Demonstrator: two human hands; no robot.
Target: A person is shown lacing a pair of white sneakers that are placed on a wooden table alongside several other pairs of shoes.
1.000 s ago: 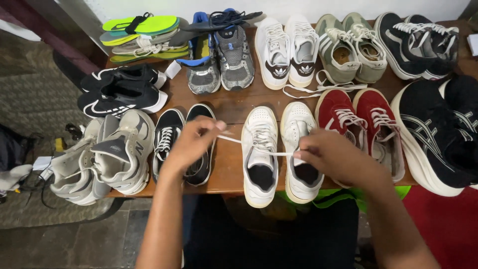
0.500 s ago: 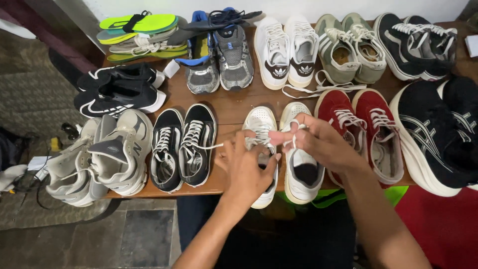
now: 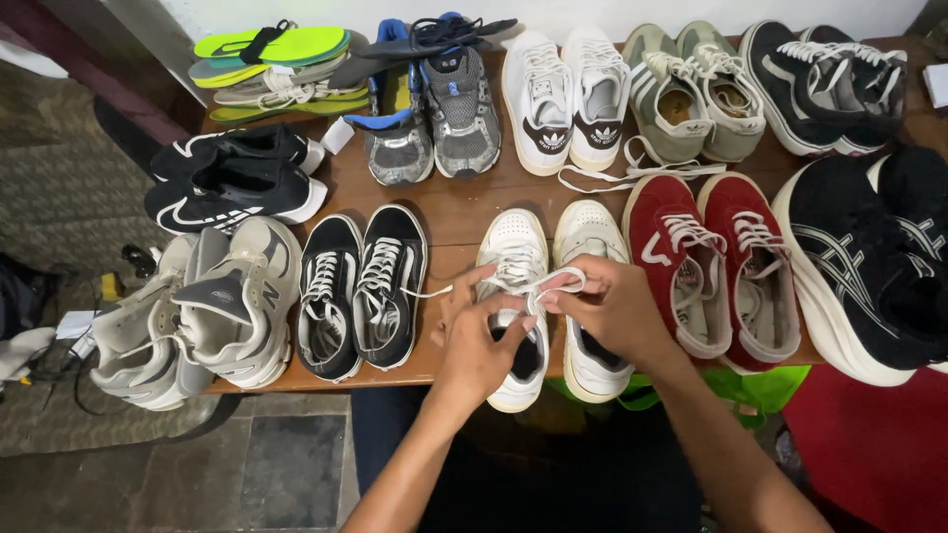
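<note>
A pair of white sneakers stands at the table's front edge. Both my hands meet over the left white sneaker [image 3: 513,247]. My left hand [image 3: 479,341] pinches its white lace [image 3: 553,281] near the tongue. My right hand [image 3: 607,306] holds a loop of the same lace just above the shoe's opening and covers part of the right white sneaker [image 3: 585,232]. A loose lace end trails left toward the black sneakers.
The wooden table [image 3: 464,212] is crowded with pairs: black low-tops [image 3: 360,286], red sneakers [image 3: 716,262], grey-beige runners [image 3: 212,306], black runners [image 3: 869,257], grey trainers [image 3: 430,114], white sneakers [image 3: 568,94], olive sneakers [image 3: 696,94]. Green insoles [image 3: 276,49] lie far left.
My left hand came in from the left, where it had pulled the lace taut sideways, and joined my right hand over the left white sneaker. The lace is now looped.
</note>
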